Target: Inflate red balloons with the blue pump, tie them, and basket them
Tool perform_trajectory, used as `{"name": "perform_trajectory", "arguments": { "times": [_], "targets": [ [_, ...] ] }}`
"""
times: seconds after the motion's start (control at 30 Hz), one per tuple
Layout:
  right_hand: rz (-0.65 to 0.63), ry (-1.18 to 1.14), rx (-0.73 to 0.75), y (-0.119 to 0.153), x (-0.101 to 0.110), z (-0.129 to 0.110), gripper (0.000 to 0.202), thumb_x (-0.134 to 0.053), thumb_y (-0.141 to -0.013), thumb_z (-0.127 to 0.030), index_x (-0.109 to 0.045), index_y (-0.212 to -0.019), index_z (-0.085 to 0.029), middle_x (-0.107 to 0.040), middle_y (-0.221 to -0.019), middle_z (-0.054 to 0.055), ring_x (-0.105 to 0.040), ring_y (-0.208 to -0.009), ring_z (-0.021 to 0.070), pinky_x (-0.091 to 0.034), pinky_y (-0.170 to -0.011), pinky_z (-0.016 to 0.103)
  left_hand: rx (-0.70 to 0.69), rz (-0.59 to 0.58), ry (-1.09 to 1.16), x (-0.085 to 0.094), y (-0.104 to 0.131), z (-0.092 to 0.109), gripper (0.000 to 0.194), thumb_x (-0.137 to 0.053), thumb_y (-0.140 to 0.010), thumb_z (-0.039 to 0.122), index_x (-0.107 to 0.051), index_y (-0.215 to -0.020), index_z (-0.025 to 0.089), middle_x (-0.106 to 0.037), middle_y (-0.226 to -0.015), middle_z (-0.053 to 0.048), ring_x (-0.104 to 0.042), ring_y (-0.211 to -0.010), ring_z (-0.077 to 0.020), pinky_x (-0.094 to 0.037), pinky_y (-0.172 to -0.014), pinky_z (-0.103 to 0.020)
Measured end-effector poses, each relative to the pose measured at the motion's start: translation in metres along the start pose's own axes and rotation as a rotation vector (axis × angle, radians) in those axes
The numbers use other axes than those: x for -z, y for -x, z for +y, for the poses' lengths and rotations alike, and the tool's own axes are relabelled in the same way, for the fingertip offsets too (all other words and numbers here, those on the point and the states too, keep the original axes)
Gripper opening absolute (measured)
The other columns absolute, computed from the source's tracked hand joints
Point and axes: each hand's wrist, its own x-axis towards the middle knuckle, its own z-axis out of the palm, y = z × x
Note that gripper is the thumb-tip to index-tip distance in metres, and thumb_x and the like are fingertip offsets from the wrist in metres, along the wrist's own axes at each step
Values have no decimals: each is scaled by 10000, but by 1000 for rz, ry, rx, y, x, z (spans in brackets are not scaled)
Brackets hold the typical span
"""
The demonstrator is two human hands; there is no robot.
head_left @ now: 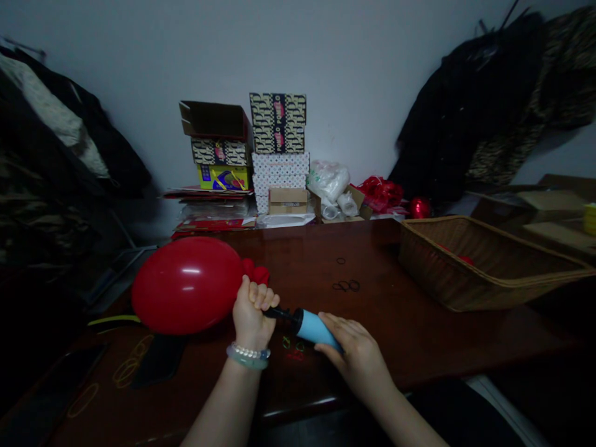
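Observation:
A large inflated red balloon (pixel 189 285) lies to the left above the dark wooden table. My left hand (pixel 254 310), with bracelets at the wrist, is closed around the balloon's neck where it meets the black nozzle of a hand pump (pixel 316 330). The pump's light blue barrel points down to the right, and my right hand (pixel 356 351) is wrapped round it. Just behind my left hand are small red balls or balloons (pixel 256 272), partly hidden.
A wicker basket (pixel 465 264) with something red inside stands at the right. Rubber bands (pixel 347 285) lie mid-table, others at the left beside a dark flat object (pixel 158 360). Stacked boxes (pixel 279 124) and bags line the wall; coats hang on both sides.

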Motion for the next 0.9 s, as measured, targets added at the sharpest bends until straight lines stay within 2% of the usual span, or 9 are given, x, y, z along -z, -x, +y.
{"name": "perform_trajectory", "arguments": {
  "times": [0.27,0.43,0.67,0.9],
  "targets": [
    [-50,47,0,20,14,31,465,-648,-872,-294,-535,-1310,-187,-655,-1254,98,-646,-1105,260,-532,-933,436,-37,43,38,5,-10,23,498,-485,-932,268,-263,-493,192,-255,-362,72,-269,-317,-62,-274,-384,-217],
    [-46,60,12,27,25,43,450,-631,-886,-322,-536,-1307,-194,-661,-1246,91,-647,-1102,252,-536,-931,429,-36,30,62,9,-15,30,495,-484,-931,254,-259,-494,192,-259,-358,74,-279,-315,-62,-282,-393,-221],
    [19,68,53,16,26,36,427,-613,-894,-326,-563,-1295,-188,-679,-1211,103,-654,-1083,254,-537,-921,425,-32,4,87,9,-14,26,493,-505,-916,243,-245,-500,192,-253,-364,77,-285,-320,-57,-284,-397,-218],
    [64,54,43,4,12,13,427,-660,-855,-287,-597,-1258,-162,-692,-1183,111,-660,-1061,251,-541,-906,401,-5,5,60,5,-9,9,486,-532,-900,245,-238,-517,194,-241,-375,83,-268,-323,-55,-273,-394,-215]
  ]
}}
